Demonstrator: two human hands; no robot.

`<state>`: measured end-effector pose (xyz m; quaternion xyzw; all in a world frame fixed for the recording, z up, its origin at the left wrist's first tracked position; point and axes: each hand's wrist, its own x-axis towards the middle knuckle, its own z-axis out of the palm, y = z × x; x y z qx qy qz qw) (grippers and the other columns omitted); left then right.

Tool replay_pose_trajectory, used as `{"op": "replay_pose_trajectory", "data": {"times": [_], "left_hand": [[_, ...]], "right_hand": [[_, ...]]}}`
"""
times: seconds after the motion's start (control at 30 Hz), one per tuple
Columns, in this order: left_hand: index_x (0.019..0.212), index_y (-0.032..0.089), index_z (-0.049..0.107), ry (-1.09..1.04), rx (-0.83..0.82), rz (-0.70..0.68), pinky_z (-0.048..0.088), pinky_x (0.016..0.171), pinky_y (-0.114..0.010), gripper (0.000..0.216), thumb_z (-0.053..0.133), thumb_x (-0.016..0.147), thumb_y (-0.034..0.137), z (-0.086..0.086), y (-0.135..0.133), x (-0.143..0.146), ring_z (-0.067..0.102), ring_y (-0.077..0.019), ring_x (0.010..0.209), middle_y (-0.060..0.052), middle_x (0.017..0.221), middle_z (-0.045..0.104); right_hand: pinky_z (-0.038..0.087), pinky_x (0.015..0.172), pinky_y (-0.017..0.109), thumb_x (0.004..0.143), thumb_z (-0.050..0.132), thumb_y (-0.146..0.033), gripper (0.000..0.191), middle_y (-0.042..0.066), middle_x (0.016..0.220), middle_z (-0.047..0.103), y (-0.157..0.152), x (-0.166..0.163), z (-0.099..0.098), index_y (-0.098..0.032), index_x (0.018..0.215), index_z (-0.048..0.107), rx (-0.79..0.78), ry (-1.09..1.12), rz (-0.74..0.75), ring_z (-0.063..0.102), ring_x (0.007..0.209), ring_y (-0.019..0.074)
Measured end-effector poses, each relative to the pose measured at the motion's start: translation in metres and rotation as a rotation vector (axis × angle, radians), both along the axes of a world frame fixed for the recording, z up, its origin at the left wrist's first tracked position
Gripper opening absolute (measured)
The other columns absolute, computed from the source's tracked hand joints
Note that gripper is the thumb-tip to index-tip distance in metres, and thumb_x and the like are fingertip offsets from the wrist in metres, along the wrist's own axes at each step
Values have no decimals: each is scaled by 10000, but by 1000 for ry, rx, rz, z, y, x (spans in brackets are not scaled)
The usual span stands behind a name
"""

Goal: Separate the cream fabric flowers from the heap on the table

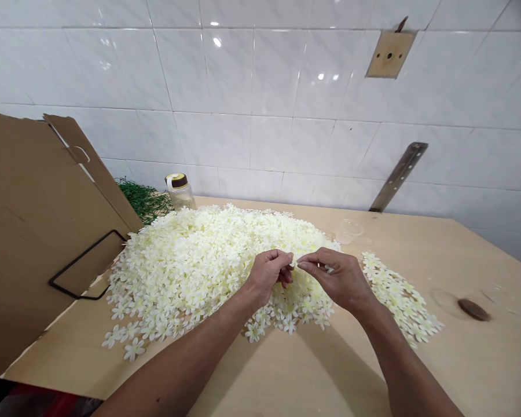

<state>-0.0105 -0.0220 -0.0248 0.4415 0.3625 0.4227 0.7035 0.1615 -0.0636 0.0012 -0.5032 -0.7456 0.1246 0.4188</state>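
Observation:
A large heap of pale cream artificial flowers [200, 249] covers the middle of the table. Over its front right part, my left hand [269, 272] is closed, thumb pressed to the index finger. Just to its right, my right hand [338, 275] is pinched, its fingertips almost meeting those of the left. What lies between the fingertips is too small to make out. A white bit shows between the right hand's fingers, and I cannot tell whether it is held. To the right of the right forearm lies a smaller flat spread of the same flowers [397, 298].
A cardboard box [47, 231] stands at the left, a black wire frame [84, 263] against it. Behind the heap are green artificial foliage [143, 200] and a clear bottle [182, 197]. A clear cup [349, 229] and a brown disc [474, 310] lie to the right. A tiled wall [269, 139] closes the back.

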Motion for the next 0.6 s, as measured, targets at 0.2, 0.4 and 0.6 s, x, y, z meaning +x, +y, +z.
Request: {"op": "replay_pose_trajectory", "data": {"times": [0.2,0.4,0.6], "left_hand": [[640,148,589,-3,0,-19,370,452,-236,296,736,727,390,0,0,1,524,-105,465,-15,574,576],[751,134,634,-106,-8,-44,407,473,-247,384,724,764,506,-3,1,0,570,-110,510,-43,736,631],[845,125,654,-142,58,-119,449,508,-247,369,795,721,443,3,-4,1,596,-124,548,-38,696,630]], "right_hand": [[450,600,267,923,608,-355,189,12,758,710,0,0,-1,-221,835,708,-41,-60,-50,626,676,168],[446,605,262,937,565,-387,227,20,781,705,2,-4,-6,-211,848,677,-73,2,-122,612,682,171],[441,621,268,931,554,-438,284,27,780,712,2,-11,-7,-203,833,681,-91,91,-208,619,688,181]]}}
